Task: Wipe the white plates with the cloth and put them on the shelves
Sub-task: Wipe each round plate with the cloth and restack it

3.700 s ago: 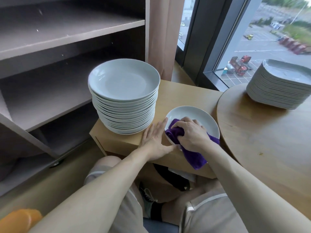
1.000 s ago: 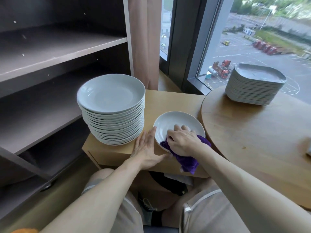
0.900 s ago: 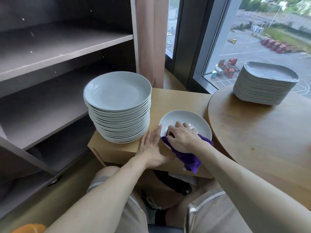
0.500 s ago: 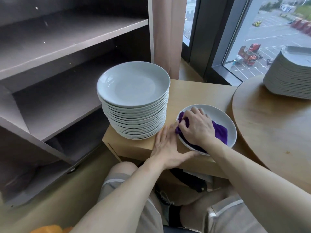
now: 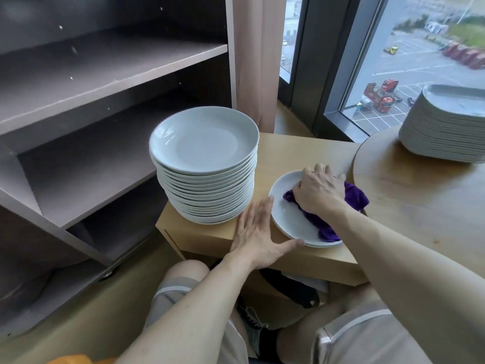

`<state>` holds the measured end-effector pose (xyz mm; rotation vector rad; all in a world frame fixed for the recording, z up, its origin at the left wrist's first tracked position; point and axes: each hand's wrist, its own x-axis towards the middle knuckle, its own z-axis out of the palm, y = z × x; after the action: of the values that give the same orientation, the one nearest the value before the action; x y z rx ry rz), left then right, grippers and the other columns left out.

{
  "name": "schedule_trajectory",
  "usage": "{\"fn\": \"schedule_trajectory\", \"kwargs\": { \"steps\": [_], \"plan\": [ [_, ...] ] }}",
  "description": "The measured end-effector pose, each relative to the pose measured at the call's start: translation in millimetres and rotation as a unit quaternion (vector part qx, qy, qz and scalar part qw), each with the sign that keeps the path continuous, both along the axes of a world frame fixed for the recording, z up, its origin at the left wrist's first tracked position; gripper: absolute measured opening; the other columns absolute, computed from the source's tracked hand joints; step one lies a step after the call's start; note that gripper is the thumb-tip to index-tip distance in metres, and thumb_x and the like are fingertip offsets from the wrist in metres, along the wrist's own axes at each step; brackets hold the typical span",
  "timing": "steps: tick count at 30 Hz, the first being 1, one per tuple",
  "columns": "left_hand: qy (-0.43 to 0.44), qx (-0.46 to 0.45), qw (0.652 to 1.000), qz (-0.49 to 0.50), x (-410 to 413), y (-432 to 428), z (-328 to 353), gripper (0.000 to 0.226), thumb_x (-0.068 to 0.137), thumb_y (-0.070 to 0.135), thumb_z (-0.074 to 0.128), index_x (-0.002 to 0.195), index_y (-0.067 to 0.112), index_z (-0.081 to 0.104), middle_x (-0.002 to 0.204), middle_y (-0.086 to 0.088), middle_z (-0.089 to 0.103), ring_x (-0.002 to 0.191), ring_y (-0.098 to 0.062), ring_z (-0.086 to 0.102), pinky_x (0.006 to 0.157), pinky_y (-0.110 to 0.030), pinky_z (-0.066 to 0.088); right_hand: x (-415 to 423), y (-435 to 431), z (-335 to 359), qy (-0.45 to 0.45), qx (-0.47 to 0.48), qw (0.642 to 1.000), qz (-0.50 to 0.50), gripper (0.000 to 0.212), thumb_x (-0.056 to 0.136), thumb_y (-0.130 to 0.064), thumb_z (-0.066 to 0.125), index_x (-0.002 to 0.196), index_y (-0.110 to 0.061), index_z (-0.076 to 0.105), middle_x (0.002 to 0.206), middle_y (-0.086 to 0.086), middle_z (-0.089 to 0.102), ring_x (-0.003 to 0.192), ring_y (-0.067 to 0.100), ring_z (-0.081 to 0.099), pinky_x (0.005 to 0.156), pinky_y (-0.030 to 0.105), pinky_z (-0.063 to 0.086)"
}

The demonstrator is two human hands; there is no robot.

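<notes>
A single white plate (image 5: 287,214) lies on the low wooden cabinet (image 5: 294,151), right of a tall stack of white plates (image 5: 204,164). My right hand (image 5: 319,190) presses a purple cloth (image 5: 354,197) onto the plate's far half, fingers curled over the cloth. My left hand (image 5: 258,232) lies flat on the cabinet top, its fingers along the plate's left rim and its thumb against the near rim. The grey shelves (image 5: 86,164) stand at the left with nothing on the boards in view.
A round wooden table (image 5: 425,206) adjoins the cabinet on the right and carries a second stack of squarish white plates (image 5: 446,124). A curtain (image 5: 252,48) and a window are behind. My knees are under the cabinet's front edge.
My right hand has carried the cloth from the plate's near left part to its far right part. My left hand stays at the rim. The camera shifted slightly.
</notes>
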<state>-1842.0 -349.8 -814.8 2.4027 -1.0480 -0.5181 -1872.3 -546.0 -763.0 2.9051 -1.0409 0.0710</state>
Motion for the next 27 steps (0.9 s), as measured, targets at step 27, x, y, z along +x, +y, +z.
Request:
{"fn": "schedule_trajectory", "kwargs": {
  "steps": [27],
  "plan": [
    [-0.009,0.021,1.000,-0.015,4,-1,4,0.119,0.065,0.105,0.032,0.144,0.052,-0.038,0.169,0.015,-0.017,0.142,0.001,-0.033,0.115,-0.030,-0.025,-29,44,11,0.081,0.021,0.988,0.131,0.029,0.095,-0.042,0.041,0.087,-0.019,0.056,0.092,0.000,0.048,0.091,0.022,0.041,0.076,0.040,0.028]
  ]
}}
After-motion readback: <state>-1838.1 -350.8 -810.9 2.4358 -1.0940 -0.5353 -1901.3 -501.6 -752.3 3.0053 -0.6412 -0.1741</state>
